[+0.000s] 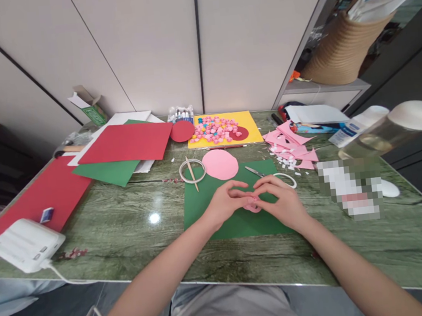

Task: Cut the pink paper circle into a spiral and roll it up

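Note:
Between my two hands is a small curled piece of pink paper (252, 205), held above a green paper sheet (240, 225). My left hand (228, 202) pinches it from the left with thumb and finger. From the right, the fingertips of my right hand (281, 201) close on it too. Just beyond lies a flat pink paper disc (219, 164). Scissors (254, 171) lie partly behind my right hand, one white handle loop showing. To the left, a pointed wooden stick (192, 174) lies with a roll of tape (192, 171) around it.
Many pink rolled paper pieces (215, 130) sit on a yellow sheet (250, 123) at the back. Pink scraps (292, 144) lie right of them. Red sheets (126, 141) and a white power adapter (26, 245) are at left. A clear bottle (389, 131) is at right.

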The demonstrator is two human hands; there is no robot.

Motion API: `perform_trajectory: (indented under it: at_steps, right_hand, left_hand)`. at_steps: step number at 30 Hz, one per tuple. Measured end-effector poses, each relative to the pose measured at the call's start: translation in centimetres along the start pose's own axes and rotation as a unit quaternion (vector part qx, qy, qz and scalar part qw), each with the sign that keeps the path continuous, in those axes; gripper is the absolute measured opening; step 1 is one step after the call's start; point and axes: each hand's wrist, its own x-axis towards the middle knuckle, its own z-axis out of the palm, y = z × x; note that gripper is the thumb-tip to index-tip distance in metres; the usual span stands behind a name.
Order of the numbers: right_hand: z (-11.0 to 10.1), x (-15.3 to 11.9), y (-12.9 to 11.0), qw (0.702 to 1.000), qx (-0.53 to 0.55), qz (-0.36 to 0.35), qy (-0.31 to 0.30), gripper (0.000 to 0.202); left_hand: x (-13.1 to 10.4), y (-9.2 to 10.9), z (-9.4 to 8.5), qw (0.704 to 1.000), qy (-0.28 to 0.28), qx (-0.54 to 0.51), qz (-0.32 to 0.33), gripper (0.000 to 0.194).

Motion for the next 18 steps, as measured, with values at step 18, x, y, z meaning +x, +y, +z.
perform_trajectory:
  at_steps: [18]
  right_hand:
    - [-0.3, 0.0, 0.5, 0.994, 0.058, -0.020, -0.093, 0.014]
  left_hand:
    - [-0.2, 0.6, -0.2, 0.998, 0.000, 0.058, -0.008, 0.038]
